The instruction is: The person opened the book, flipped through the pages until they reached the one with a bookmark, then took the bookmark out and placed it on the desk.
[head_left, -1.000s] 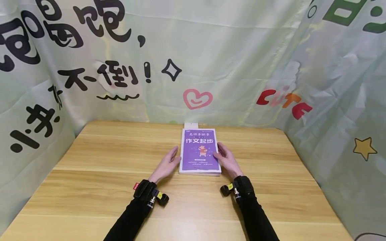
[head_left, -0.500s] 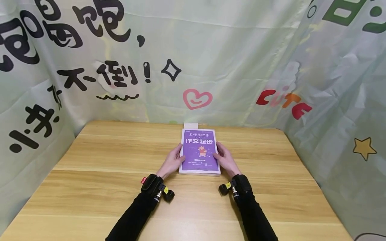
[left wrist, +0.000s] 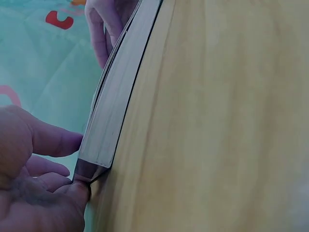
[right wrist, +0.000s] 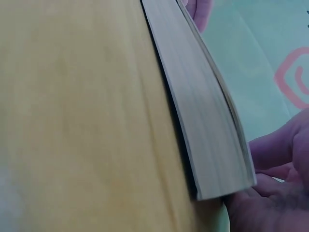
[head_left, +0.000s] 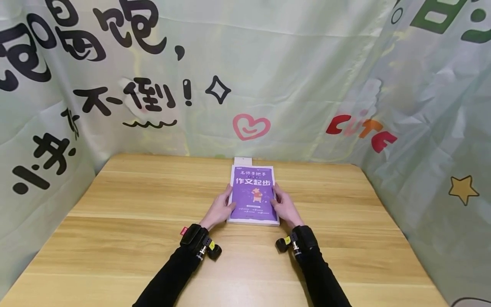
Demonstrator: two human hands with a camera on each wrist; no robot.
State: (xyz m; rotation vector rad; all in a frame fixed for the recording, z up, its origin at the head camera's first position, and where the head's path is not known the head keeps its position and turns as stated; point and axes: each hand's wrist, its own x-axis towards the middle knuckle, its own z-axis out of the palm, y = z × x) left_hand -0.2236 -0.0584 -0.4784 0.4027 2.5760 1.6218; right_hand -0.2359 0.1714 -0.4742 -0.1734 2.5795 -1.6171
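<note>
A thick purple paperback book (head_left: 253,211) with white lettering and a small cartoon animal on its cover lies near the back of the wooden table. My left hand (head_left: 218,209) grips its left edge, thumb at the cover and fingers against the side. On the opposite edge my right hand (head_left: 285,208) holds it the same way. In the left wrist view the page block (left wrist: 118,96) faces the camera, with the left hand (left wrist: 34,179) at the spine corner. The right wrist view shows the pages (right wrist: 198,106) close over the tabletop, the right hand (right wrist: 277,188) at the near corner.
A small white tab (head_left: 243,161) shows behind the book at the table's (head_left: 153,183) back edge. Printed fabric (head_left: 291,76) hangs around the back and both sides. Each wrist carries a black strapped camera, the left one (head_left: 214,251) and the right one (head_left: 282,244).
The left hand has moved right, from beside the book to gripping its left edge. The right hand has stayed at the right edge. The book has shifted slightly toward the person.
</note>
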